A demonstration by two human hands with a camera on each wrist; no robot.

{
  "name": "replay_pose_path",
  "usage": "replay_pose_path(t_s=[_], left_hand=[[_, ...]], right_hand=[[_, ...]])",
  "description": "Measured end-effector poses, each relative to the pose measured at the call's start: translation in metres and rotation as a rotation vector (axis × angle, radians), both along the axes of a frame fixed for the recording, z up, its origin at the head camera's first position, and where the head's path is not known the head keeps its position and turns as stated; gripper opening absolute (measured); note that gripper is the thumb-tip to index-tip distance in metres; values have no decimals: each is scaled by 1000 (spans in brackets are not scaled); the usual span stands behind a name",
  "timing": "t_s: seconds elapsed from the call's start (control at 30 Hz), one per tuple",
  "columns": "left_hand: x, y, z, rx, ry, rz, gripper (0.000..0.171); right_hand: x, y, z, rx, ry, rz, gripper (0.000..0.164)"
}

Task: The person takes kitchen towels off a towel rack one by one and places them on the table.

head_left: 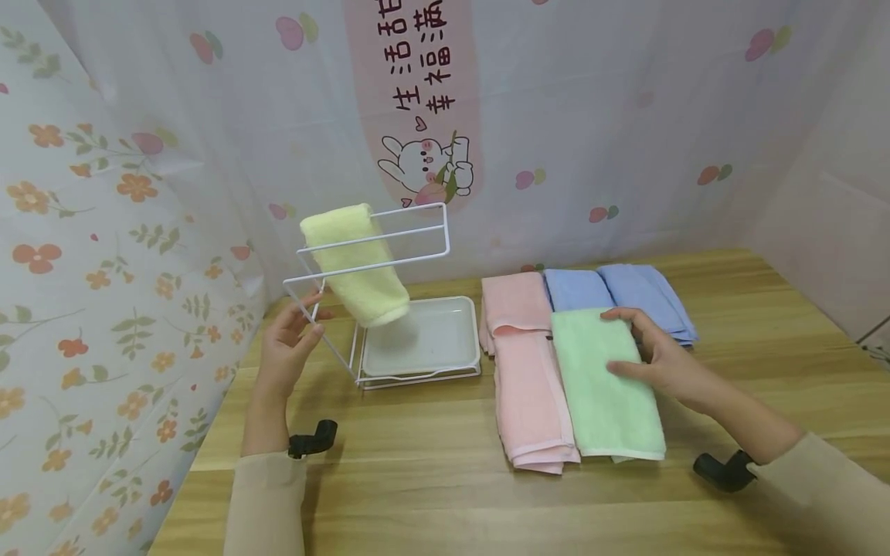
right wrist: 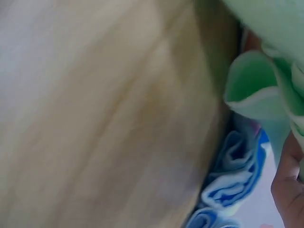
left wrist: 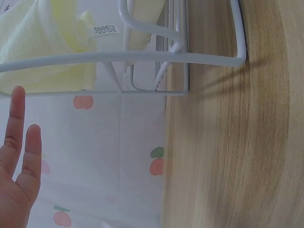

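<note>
A yellow towel hangs over the top bars of a white wire rack. My left hand is at the rack's left upright, its fingers extended and a fingertip right at a bar in the left wrist view. A folded green towel lies on the right, partly over a pink towel. My right hand grips the green towel by its far right part, with thumb and index finger on the cloth. In the right wrist view the towel's folded layers gape beside the thumb.
A pale tray sits in the rack's base. Behind the green towel lie another folded pink towel and two blue towels. A printed curtain closes off the table's back and left sides. Wooden tabletop shows in front.
</note>
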State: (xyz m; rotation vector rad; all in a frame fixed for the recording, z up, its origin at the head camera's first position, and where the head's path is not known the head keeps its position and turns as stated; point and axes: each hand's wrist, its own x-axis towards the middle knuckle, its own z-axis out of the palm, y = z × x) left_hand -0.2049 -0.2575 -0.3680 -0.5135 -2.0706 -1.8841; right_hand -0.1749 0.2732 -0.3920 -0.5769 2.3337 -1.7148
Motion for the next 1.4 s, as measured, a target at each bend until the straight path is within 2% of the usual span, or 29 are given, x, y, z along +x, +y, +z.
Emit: replay_pose_path(t_s=[0.2, 0.43, 0.67, 0.9, 1.1, 1.23, 1.4], left_hand=[[-1, 0, 0, -6, -4, 3, 41], [1, 0, 0, -11, -3, 5, 42], [1, 0, 0, 3, 1, 4, 42], [0, 1, 0, 4, 4, -1, 43], [0, 0, 0, 11, 4, -7, 42], [0, 1, -1, 10, 2, -8, 43], [0, 1, -1, 9, 0, -7, 43]], right_hand=[[0, 5, -5, 138, -3, -38, 61], [-6, 12, -9, 294, 87, -7, 59], [-10, 15, -10, 334, 103, 44, 60], [-11, 19, -8, 373, 117, 52, 58], [-13, 27, -3, 413, 207, 49, 53], [-16, 33, 4, 416, 243, 10, 46], [-20, 35, 16, 477, 267, -78, 35]])
